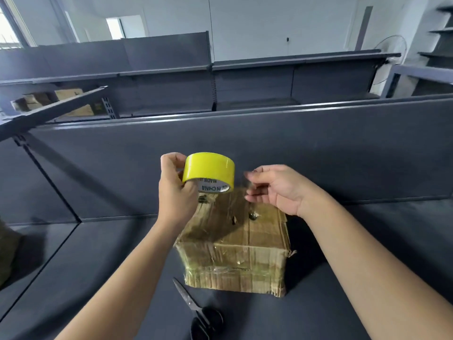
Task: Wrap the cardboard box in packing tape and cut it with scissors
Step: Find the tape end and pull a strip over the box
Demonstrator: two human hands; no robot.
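Note:
A worn brown cardboard box [235, 244] sits on the dark shelf surface, with clear tape over parts of it. My left hand [175, 190] grips a yellow roll of packing tape [208, 171] and holds it up above the box's far left corner. My right hand [272, 187] is beside the roll, its fingers pinching the clear free end of the tape [241, 182] pulled out from it. Black scissors [198, 312] lie shut on the surface just in front of the box, blades pointing away from me.
The dark grey shelf surface [98, 266] has an upright back panel [318, 153] close behind the box. More grey shelving [269, 77] stands beyond it, with cardboard boxes [66, 101] at the far left. A fan [389, 60] stands at the far right.

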